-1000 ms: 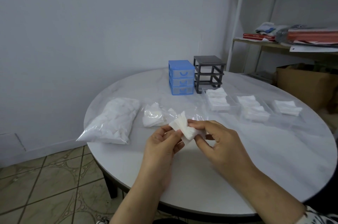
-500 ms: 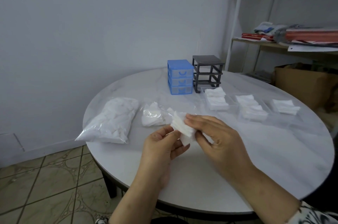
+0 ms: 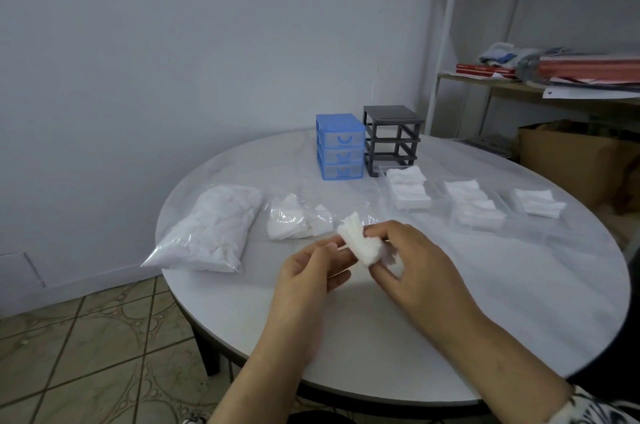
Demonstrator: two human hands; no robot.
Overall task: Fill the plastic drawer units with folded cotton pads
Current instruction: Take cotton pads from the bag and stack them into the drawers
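The left hand (image 3: 313, 271) and the right hand (image 3: 415, 267) meet above the round white marble-look table (image 3: 485, 319), both pinching one small bunch of white folded cotton pads (image 3: 360, 240) between curled fingertips, the left from the near-left side, the right from the right. The bunch is held off the tabletop, nearer the person than the blue plastic three-drawer unit (image 3: 340, 145).

Between the hands and the table's near edge lies bare tabletop, and more of it to the right of the hands.

The blue unit stands at the far side with all three clear drawers in; what they contain cannot be told. Touching or just beside it on the right is the dark grey plastic drawer frame (image 3: 392, 138), its slots open. In front of that frame sit three clear trays with stacked white pads (image 3: 408, 189) (image 3: 472, 203) (image 3: 536, 202), in a row running right. Left of the hands are a small crumpled clear bag of pads (image 3: 294, 222) and, further left by the table's edge, a large full clear bag of pads (image 3: 214, 229).
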